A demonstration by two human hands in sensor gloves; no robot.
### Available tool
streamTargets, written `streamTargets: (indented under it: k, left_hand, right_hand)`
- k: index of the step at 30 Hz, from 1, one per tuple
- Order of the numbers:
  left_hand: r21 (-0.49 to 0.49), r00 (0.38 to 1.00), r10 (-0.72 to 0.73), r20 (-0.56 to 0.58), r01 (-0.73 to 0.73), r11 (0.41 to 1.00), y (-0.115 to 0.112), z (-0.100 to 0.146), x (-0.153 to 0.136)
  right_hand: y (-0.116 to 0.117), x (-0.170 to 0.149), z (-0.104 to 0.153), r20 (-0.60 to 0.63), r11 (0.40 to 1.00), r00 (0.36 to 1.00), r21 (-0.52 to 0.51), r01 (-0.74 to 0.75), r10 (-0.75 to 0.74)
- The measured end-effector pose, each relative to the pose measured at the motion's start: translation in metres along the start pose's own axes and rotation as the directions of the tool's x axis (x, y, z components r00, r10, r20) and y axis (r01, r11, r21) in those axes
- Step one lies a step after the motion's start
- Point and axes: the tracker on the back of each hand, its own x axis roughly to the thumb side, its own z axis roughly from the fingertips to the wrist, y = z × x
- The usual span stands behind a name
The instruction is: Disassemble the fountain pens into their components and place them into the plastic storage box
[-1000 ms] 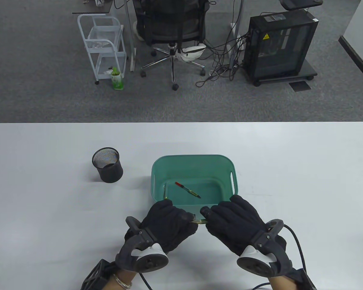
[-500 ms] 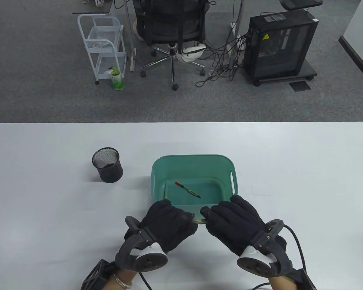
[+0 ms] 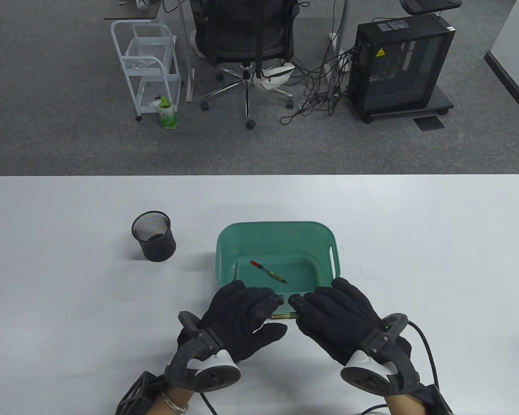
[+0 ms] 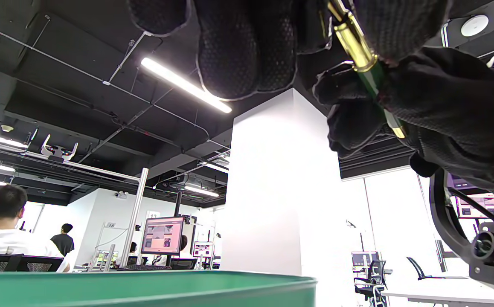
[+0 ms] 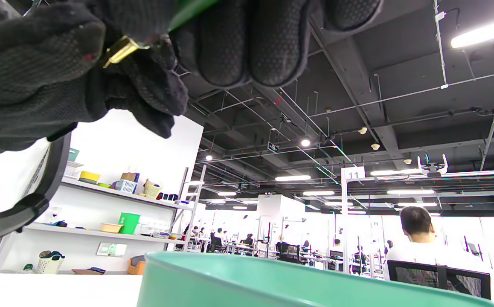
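Green fountain pen [image 3: 284,316] with gold bands held level just outside the near rim of the green storage box [image 3: 225,242], spanning the small gap between the two gloved hands. Gripped at one end by the left hand [image 3: 242,317], fingers curled round the gold-banded section, thumb stretched out below it toward the near table edge. Gripped at the other end by the right hand [image 3: 335,317], fingers curled tightly over the green barrel. Seen from the left wrist view as a gold collar and green shaft [image 4: 364,64] passing from the left fingers [image 4: 247,47] into the right glove; from the right wrist view only a gold tip [image 5: 121,50] and a sliver of green showing between the gloves.

Inside the box, a red-tipped pen part [image 3: 268,271] lying diagonally on the floor, well apart from the walls; another slim piece [image 3: 236,273] along the left wall, too small to identify. Box floor otherwise open; handle slot in the right wall.

Black mesh pen cup [image 3: 153,236] upright left of the box, well apart from it. White table [image 3: 415,242] bare and wide to the right of the box and behind it.
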Motion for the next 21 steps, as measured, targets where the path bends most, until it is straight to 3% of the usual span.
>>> streamTargets:
  k: [21]
  left_hand:
    - [-0.008,1.000,0.003,0.006,-0.003,1.000,-0.0016,-0.0011,0.0016]
  right_hand:
    - [0.0014,-0.0002,0.0006,0.003,1.000,1.000,0.005,-0.002,0.002]
